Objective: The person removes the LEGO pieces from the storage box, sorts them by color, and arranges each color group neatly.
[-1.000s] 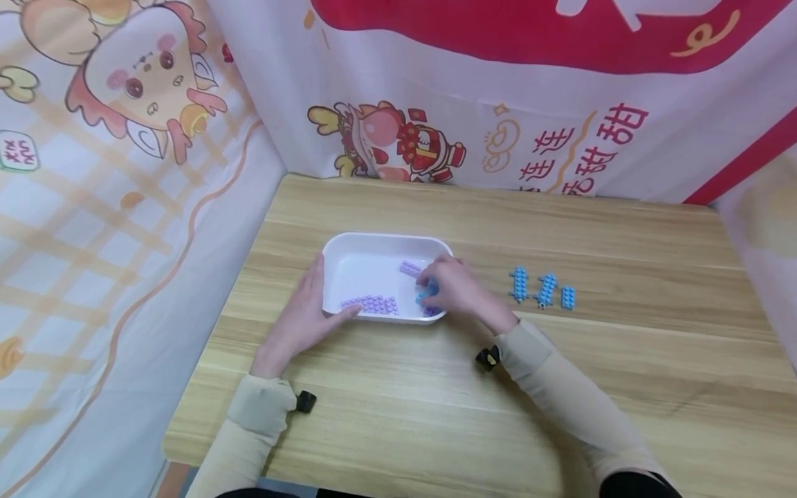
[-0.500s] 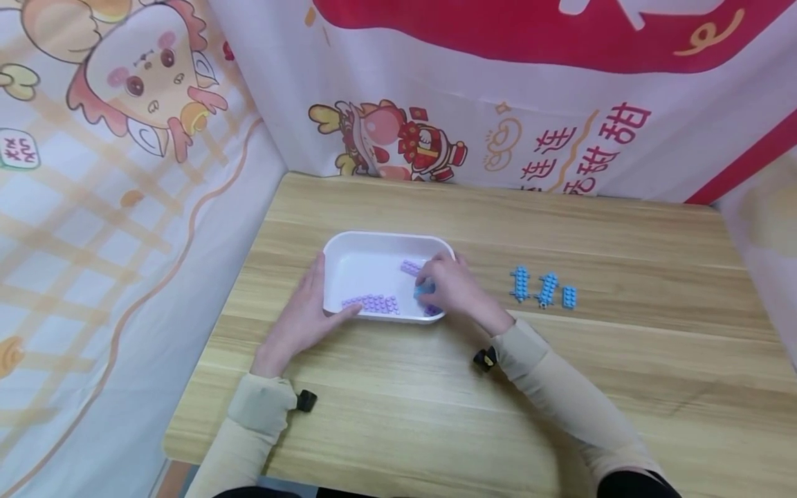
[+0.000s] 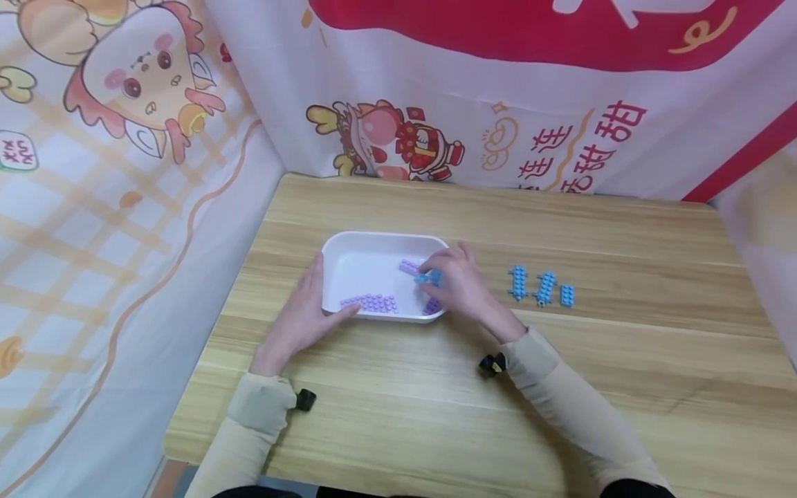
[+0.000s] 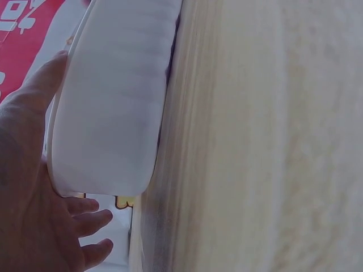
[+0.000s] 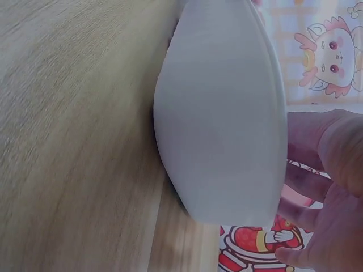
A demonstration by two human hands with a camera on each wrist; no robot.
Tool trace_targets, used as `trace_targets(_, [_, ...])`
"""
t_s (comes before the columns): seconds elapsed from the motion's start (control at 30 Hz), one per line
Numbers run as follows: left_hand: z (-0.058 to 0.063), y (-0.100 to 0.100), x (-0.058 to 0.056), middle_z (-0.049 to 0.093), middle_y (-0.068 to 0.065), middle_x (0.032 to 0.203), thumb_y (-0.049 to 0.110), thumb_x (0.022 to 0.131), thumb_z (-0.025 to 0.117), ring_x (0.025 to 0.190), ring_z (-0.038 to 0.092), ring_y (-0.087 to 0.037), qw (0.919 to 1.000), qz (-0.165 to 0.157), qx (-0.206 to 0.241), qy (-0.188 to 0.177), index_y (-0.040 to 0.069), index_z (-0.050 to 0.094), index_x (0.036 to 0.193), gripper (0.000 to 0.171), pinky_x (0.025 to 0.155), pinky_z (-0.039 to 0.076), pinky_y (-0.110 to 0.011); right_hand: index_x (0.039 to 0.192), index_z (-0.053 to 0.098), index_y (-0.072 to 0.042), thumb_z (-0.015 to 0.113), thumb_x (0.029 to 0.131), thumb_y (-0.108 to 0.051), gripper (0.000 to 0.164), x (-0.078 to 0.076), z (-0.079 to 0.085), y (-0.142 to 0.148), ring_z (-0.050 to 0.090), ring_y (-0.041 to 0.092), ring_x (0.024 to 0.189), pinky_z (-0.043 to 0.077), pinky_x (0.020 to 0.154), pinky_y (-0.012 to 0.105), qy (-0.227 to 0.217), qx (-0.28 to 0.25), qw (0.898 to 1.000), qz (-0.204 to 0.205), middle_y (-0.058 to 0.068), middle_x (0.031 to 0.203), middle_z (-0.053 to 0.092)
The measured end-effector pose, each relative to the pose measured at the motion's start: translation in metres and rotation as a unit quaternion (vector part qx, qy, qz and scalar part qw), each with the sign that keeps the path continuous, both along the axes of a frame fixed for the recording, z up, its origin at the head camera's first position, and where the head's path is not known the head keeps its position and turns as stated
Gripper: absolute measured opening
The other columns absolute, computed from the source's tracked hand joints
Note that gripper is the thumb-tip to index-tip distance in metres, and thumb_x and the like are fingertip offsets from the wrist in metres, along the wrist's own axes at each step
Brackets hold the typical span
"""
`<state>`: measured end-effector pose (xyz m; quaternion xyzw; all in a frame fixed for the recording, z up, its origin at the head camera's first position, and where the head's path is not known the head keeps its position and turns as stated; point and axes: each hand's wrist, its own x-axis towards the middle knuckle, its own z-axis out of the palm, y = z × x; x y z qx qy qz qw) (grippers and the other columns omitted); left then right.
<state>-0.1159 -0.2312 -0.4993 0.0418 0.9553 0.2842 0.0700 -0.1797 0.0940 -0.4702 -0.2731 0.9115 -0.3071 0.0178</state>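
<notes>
A white plastic tray (image 3: 361,263) lies on the wooden table. My left hand (image 3: 299,317) holds its left end, the thumb over the near rim. In the left wrist view the fingers of the left hand (image 4: 45,209) reach round the outside of the tray (image 4: 113,102). Over the tray's right end, my right hand (image 3: 462,285) pinches a small light-blue building-block piece (image 3: 434,277); its exact shape is partly hidden. Inside lie a row of lilac bricks (image 3: 376,303), another lilac brick (image 3: 409,266) and a darker purple brick (image 3: 432,306). The tray wall (image 5: 221,113) blocks the right wrist view.
Right of the tray, two blue studded pieces with side pegs, a left one (image 3: 519,283) and a middle one (image 3: 546,288), stand in a row with a plain blue brick (image 3: 566,295). Printed cloth (image 3: 386,69) hangs behind and left of the wooden table (image 3: 398,415).
My right hand has lifted slightly and shifted right, showing more of the pinched blue piece and uncovering the darker purple brick. The left hand and tray stay in place.
</notes>
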Motion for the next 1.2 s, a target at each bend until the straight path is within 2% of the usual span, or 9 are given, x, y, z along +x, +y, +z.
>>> trace_targets(0.23, [-0.001,-0.001,0.0,-0.006,-0.012,0.187,0.087,0.089,0.067,0.173,0.007,-0.042,1.0,0.0,0.0,-0.004,0.015,-0.015,0.176,0.14,0.14,0.016,-0.065,0.117,0.081,-0.003,0.088,0.091,-0.01,0.028,0.006,0.004,0.01,0.07,0.037,0.125,0.012,0.137,0.077,0.005,-0.027,1.0,-0.012,0.015,0.116,0.083])
trace_targets(0.57, [-0.002,-0.001,0.0,-0.007,-0.013,0.187,0.087,0.089,0.066,0.174,0.007,-0.042,1.0,-0.002,-0.001,-0.002,0.015,-0.015,0.176,0.139,0.141,0.016,-0.065,0.118,0.08,-0.003,0.09,0.089,-0.009,0.03,0.011,0.011,0.021,0.07,0.039,0.126,0.012,0.138,0.074,0.013,-0.048,0.999,-0.022,0.017,0.12,0.082])
trace_targets(0.87, [0.0,0.0,0.0,-0.006,-0.013,0.187,0.088,0.088,0.066,0.173,0.007,-0.042,1.0,-0.002,0.003,-0.005,0.016,-0.016,0.176,0.14,0.14,0.016,-0.065,0.121,0.079,-0.003,0.087,0.092,-0.008,0.03,0.012,0.019,0.06,0.068,0.042,0.13,0.01,0.138,0.075,0.012,-0.064,0.996,-0.067,0.019,0.128,0.08])
trace_targets(1.1, [0.001,0.0,0.0,-0.006,-0.014,0.187,0.086,0.089,0.068,0.174,0.007,-0.042,1.0,-0.003,0.004,-0.004,0.015,-0.015,0.176,0.139,0.141,0.016,-0.065,0.117,0.079,0.001,0.085,0.095,-0.007,0.024,0.012,0.01,0.095,0.068,0.045,0.126,0.016,0.136,0.078,0.024,-0.069,0.992,-0.103,0.023,0.125,0.079])
trace_targets(1.2, [0.0,-0.001,0.0,-0.006,-0.014,0.187,0.086,0.089,0.067,0.173,0.008,-0.042,1.0,-0.004,0.004,-0.003,0.015,-0.015,0.176,0.14,0.14,0.017,-0.065,0.117,0.078,0.003,0.083,0.096,-0.005,0.023,0.014,0.005,0.112,0.067,0.047,0.125,0.031,0.131,0.076,0.015,-0.079,0.99,-0.112,0.025,0.125,0.078])
